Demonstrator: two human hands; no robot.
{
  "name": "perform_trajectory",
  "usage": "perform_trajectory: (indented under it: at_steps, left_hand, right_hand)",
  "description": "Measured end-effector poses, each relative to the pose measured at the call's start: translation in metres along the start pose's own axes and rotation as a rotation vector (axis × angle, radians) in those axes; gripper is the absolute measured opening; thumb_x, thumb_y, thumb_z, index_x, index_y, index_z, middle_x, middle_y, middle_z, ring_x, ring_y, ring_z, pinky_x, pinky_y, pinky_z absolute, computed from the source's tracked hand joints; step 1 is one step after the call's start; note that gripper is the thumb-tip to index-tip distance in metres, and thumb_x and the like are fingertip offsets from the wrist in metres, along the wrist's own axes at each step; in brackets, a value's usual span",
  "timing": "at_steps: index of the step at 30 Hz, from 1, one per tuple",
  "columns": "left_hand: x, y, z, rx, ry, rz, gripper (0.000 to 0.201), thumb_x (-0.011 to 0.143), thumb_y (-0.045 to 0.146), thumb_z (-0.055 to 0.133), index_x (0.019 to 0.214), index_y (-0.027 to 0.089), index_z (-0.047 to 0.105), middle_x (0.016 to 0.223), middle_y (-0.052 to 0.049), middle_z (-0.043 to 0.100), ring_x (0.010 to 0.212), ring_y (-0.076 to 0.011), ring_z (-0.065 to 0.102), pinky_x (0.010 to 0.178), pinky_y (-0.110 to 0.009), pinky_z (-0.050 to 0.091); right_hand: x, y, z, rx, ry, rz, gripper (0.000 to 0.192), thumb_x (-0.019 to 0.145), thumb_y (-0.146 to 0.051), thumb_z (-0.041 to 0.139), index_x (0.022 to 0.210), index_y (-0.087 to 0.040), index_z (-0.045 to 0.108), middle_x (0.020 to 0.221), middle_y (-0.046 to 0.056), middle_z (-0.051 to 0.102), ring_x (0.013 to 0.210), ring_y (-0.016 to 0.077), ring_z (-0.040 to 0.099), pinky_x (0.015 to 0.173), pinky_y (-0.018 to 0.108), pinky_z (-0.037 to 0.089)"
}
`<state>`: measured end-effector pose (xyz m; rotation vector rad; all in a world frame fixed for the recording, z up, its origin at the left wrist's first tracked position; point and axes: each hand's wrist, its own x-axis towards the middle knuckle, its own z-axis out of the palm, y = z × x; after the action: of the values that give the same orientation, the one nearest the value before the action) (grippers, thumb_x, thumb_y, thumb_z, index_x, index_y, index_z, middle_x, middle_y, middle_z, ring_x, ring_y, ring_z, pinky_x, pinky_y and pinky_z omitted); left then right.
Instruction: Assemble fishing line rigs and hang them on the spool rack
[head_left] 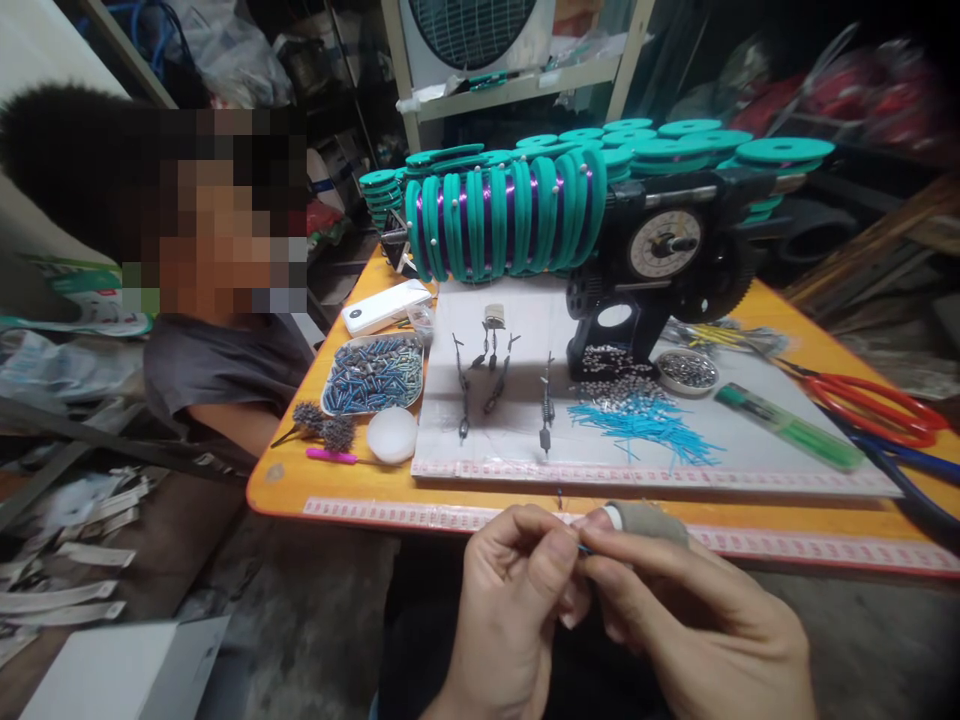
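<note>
Pinching fingertip to fingertip, the left hand point(514, 590) and the right hand point(705, 610) close on a small blue piece point(585, 549) just in front of the near edge of the orange table point(289, 472). The fingers cover most of it; it may be a thin tube, but too little shows to be sure. A tan wrap point(651, 522) sits around one finger of the right hand. Beyond the hands, a pale board point(600, 465) bears dark metal pieces point(464, 395), loose blue strips point(660, 435) and a green tube point(787, 428). Over its far side stands a black machine point(626, 325) with green spools point(510, 220). Left of the board are a tray of small metal tubes point(375, 375) and a white cup point(391, 435). Another person point(217, 390) is at the table's left side.
</note>
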<state>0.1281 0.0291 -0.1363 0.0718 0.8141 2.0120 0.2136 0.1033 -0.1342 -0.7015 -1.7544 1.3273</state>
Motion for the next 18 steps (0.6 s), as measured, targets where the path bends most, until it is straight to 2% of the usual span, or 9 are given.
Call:
perform_trajectory:
  at_steps: [5, 10, 14, 18]
  left_hand:
    - [-0.001, 0.000, 0.001, 0.003, 0.027, -0.062, 0.036, 0.070, 0.038, 0.090, 0.074, 0.012, 0.067, 0.048, 0.005, 0.048, 0.044, -0.0031, 0.042, 0.047, -0.015, 0.033]
    - [-0.001, 0.000, 0.002, -0.032, 0.022, -0.083, 0.035, 0.069, 0.036, 0.091, 0.073, 0.011, 0.067, 0.048, 0.004, 0.051, 0.044, -0.0032, 0.045, 0.046, -0.014, 0.035]
    - [0.000, -0.003, 0.001, -0.042, 0.005, -0.093, 0.035, 0.070, 0.037, 0.090, 0.073, 0.011, 0.067, 0.048, 0.004, 0.051, 0.043, -0.0035, 0.046, 0.047, -0.014, 0.036]
    - [0.001, -0.005, 0.000, -0.044, 0.006, -0.091, 0.034, 0.070, 0.037, 0.090, 0.073, 0.011, 0.068, 0.048, 0.003, 0.051, 0.043, -0.0035, 0.046, 0.046, -0.014, 0.035]
  right_hand:
    - [0.000, 0.008, 0.001, 0.091, -0.022, 0.074, 0.017, 0.072, -0.027, 0.080, 0.087, -0.035, 0.080, 0.057, -0.001, 0.060, 0.041, 0.0054, 0.053, 0.037, 0.011, 0.044]
    - [0.001, 0.005, 0.003, 0.157, -0.066, 0.123, 0.013, 0.072, -0.026, 0.080, 0.084, -0.031, 0.080, 0.059, 0.000, 0.064, 0.041, 0.0064, 0.056, 0.038, 0.009, 0.044]
    - [0.004, -0.004, 0.003, 0.158, -0.024, 0.053, 0.009, 0.070, -0.024, 0.081, 0.078, -0.029, 0.079, 0.059, -0.001, 0.065, 0.040, 0.0076, 0.057, 0.039, 0.009, 0.046]
    - [0.006, -0.007, 0.004, 0.047, -0.003, -0.085, 0.012, 0.071, -0.020, 0.080, 0.079, -0.028, 0.079, 0.066, -0.003, 0.069, 0.044, 0.0074, 0.060, 0.042, 0.009, 0.050]
